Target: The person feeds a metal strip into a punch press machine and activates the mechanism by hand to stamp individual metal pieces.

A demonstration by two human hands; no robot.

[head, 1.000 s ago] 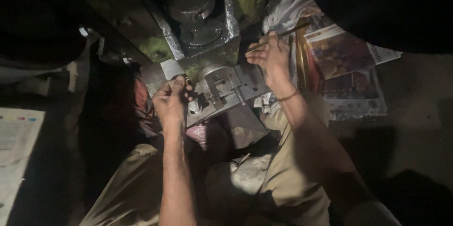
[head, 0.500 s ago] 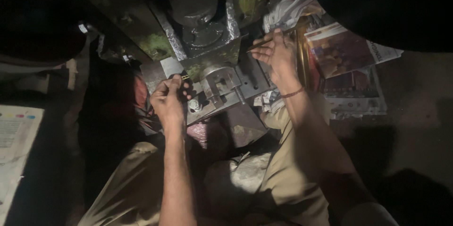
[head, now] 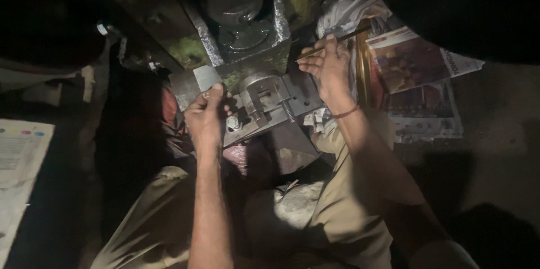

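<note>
**Hands at a metal fixture on a small press — head view**

Seen from the head camera, looking down past the person's knees. Centre: a grey metal fixture (head: 264, 103) with a clamp-like yoke and a threaded bolt (head: 288, 110) projecting toward the viewer, seated on the bed of a dark, heavy machine (head: 236, 10) whose round ram hangs directly above it. The left hand (head: 207, 116) is closed at the fixture's left edge, thumb and forefinger pinching a small dark part (head: 224, 96); what that part is cannot be told in the dim light. Just above this hand a pale, flat metal piece (head: 206, 77) stands against the fixture. The right hand (head: 326, 64) rests at the fixture's upper right corner, fingers curled around a thin dark rod (head: 349, 35) that slants up and away to the right; a thread band circles the wrist. Right of the arm lie printed paper sheets (head: 413, 64) on the floor; at far left, another printed sheet (head: 19, 151).

Progress, as judged — the fixture appears already mounted and bolted beneath the ram, and both hands are occupied at its edges. Whether the small part is seated in place or free of the fixture cannot be determined; the work reads as mid-course rather than complete.
</note>
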